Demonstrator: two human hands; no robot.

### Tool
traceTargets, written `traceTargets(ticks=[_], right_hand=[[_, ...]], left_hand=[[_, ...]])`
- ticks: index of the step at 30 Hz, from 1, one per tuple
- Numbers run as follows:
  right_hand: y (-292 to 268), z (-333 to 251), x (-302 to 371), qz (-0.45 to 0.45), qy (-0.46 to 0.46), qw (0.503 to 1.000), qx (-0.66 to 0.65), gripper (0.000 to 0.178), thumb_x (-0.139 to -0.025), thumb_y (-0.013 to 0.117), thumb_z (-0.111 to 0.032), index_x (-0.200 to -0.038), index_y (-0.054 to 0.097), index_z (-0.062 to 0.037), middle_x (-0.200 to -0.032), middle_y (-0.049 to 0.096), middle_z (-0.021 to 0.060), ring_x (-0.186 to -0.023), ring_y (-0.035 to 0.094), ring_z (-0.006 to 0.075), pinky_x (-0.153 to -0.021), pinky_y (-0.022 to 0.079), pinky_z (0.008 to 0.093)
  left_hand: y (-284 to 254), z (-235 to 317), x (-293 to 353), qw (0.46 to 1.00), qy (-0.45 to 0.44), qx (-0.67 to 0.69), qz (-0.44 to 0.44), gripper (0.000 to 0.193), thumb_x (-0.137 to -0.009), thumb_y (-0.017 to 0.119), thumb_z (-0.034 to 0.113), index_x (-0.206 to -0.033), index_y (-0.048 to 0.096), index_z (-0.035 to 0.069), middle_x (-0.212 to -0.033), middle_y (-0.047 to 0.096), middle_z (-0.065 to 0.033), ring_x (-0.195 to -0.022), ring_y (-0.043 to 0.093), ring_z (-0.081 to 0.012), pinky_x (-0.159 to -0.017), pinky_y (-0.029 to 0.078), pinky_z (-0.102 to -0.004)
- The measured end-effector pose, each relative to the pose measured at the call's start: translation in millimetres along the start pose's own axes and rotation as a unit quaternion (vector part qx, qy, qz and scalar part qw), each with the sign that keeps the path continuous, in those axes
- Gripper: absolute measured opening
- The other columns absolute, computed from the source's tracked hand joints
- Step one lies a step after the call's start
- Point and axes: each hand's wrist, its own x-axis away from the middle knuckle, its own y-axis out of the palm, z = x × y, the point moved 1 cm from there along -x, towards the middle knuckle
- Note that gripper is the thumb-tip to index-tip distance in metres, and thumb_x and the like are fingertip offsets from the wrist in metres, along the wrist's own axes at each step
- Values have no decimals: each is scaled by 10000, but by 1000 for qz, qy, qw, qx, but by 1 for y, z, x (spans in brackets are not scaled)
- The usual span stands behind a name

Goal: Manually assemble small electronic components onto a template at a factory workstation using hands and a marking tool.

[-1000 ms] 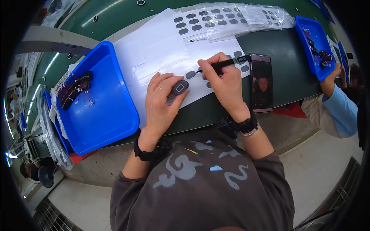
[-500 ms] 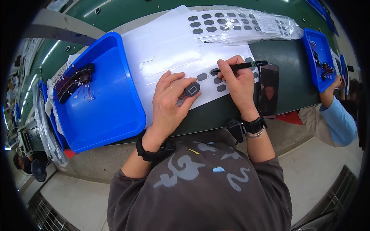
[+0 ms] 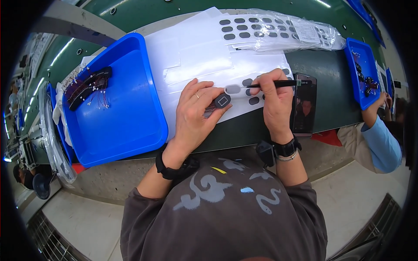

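My left hand (image 3: 192, 108) pinches a small dark rounded part (image 3: 222, 101) between thumb and fingers. A pale square outline marks its upturned face. Black tweezers (image 3: 285, 83) are gripped in my right hand (image 3: 277, 104), pointing left. At their tip is a grey oval sticker (image 3: 234, 89) with a pale rim, just above the dark part. Whether the two touch, I cannot tell. Under my hands lies a white sheet (image 3: 244, 108) with several grey oval stickers in rows.
On the left stands a blue tray (image 3: 115, 130) holding a bundle of dark wired parts (image 3: 89, 89). A phone (image 3: 304, 108) lies right of my hand. Farther back is a plastic-wrapped stack of sticker sheets (image 3: 278, 32). Another person's hand (image 3: 378, 102) is beside a smaller blue tray (image 3: 362, 71).
The tweezers have come away from the sheet's rows, and a grey oval sticker now shows at their tip beside the dark part. My left hand keeps its grip. The view has shifted slightly.
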Motion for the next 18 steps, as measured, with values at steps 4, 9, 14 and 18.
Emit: traceTargets(ticks=[4, 9, 14, 18], right_hand=[[3, 4, 10, 36, 29, 991, -129, 207, -1051, 573, -214, -925, 573, -50, -786, 603, 22, -870, 708, 223, -750, 520, 264], [8, 3, 15, 13, 86, 977, -195, 220, -1055, 568, -227, -918, 553, -55, -767, 596, 37, -1001, 719, 297, -791, 560, 306], [9, 8, 11, 3, 112, 978, -178, 241, -1068, 538, -248, -929, 553, -52, -736, 554, 18, -961, 726, 274, -807, 562, 318], [6, 13, 15, 13, 98, 987, -123, 229, -1065, 545, -239, -927, 553, -58, -728, 551, 15, -923, 727, 239, -800, 565, 315]], left_hand=[[1, 1, 1, 1000, -6, 18, 3, 337, -761, 838, 126, -1076, 738, 58, -1058, 723, -108, -1117, 647, -285, -1123, 398, -489], [2, -1, 5, 997, -21, 75, 3, 322, -760, 843, 163, -1052, 742, 75, -1032, 728, -89, -1119, 643, -280, -1135, 376, -501], [2, -1, 3, 992, -43, 116, -13, 289, -764, 839, 176, -1026, 753, 92, -1018, 739, -64, -1133, 637, -268, -1149, 350, -508], [1, 0, 2, 992, -35, 116, -25, 280, -763, 838, 182, -1021, 760, 106, -996, 748, -44, -1137, 636, -265, -1149, 348, -509]])
